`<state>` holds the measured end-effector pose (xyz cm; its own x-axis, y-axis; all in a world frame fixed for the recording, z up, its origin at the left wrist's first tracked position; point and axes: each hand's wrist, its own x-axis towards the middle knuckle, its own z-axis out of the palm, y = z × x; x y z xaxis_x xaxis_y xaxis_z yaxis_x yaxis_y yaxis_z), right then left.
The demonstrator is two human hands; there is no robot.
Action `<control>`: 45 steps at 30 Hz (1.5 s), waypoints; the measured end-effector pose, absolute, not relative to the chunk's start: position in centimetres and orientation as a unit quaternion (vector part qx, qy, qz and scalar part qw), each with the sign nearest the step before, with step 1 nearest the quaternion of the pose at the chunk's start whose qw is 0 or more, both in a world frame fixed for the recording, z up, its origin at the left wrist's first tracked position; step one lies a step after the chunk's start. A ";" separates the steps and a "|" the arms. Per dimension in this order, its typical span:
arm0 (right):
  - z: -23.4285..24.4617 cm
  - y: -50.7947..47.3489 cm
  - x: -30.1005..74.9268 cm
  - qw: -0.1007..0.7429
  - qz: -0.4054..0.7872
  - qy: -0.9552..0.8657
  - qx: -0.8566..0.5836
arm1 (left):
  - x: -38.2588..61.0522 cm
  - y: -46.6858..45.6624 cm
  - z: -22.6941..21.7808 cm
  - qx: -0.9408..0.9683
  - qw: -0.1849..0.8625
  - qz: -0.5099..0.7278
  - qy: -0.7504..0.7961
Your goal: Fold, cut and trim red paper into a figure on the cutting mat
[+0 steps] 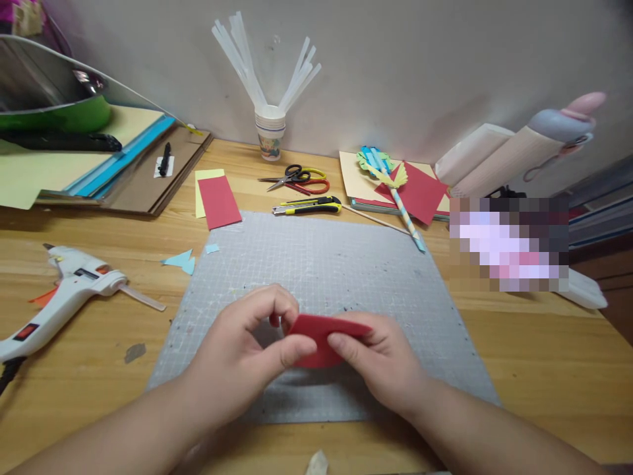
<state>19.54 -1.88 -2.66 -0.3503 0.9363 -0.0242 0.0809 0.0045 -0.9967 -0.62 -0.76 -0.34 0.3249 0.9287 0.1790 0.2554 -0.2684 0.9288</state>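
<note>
Both my hands meet over the near middle of a grey cutting mat [336, 264] on a wooden table. My left hand [247, 349] pinches the left end of a small piece of red paper [321, 333] with thumb and curled fingers. My right hand [380, 359] grips the same red paper from the right, thumb on top and fingers beneath. The paper is bent or folded, its rounded lower edge showing between the two thumbs.
A white glue gun [64, 290] lies at left, with blue paper scraps [180, 261] by the mat. Behind the mat are red and yellow paper [217, 198], scissors [297, 179], a yellow utility knife [306, 206], a cup of glue sticks [270, 132] and a paper craft [395, 188]. Paper sheets [74, 165] are stacked far left.
</note>
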 end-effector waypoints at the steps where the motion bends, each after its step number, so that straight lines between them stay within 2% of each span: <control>1: -2.9 -1.8 19.6 0.406 0.585 -0.557 -0.428 | -0.5 -0.7 -0.4 0.685 0.441 0.378 0.440; 4: -3.2 -1.3 19.7 0.432 0.626 -0.505 -0.409 | -0.4 -0.5 -0.5 0.682 0.421 0.367 0.472; 7: -2.9 -1.1 19.5 0.375 0.634 -0.541 -0.405 | -0.5 -0.6 -0.5 0.691 0.364 0.425 0.458; 11: -2.5 -1.4 19.1 0.335 0.590 -0.610 -0.408 | -0.9 -0.9 -0.6 0.745 0.282 0.458 0.395; 15: -2.8 -1.6 19.1 0.349 0.527 -0.647 -0.427 | -1.1 -1.2 -0.5 0.773 0.243 0.450 0.374; 23: -3.9 -1.2 19.6 0.435 0.479 -0.651 -0.397 | -0.8 -1.1 -0.2 0.750 0.290 0.466 0.370; 32: -2.5 -0.7 20.5 0.456 0.376 -0.715 -0.373 | -1.2 -1.2 -0.1 0.767 0.307 0.450 0.340; 41: -3.6 -0.5 19.8 0.432 0.503 -0.665 -0.344 | -1.4 -1.3 0.6 0.775 0.279 0.461 0.330; 45: -3.6 -0.3 19.7 0.412 0.594 -0.576 -0.383 | -1.1 -1.2 0.2 0.692 0.367 0.478 0.397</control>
<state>19.68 -0.35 -3.61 -0.3677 0.9297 0.0201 -0.0492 0.0021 -0.9988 -1.11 -1.19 0.22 0.2268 0.9007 0.3705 0.1991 -0.4153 0.8876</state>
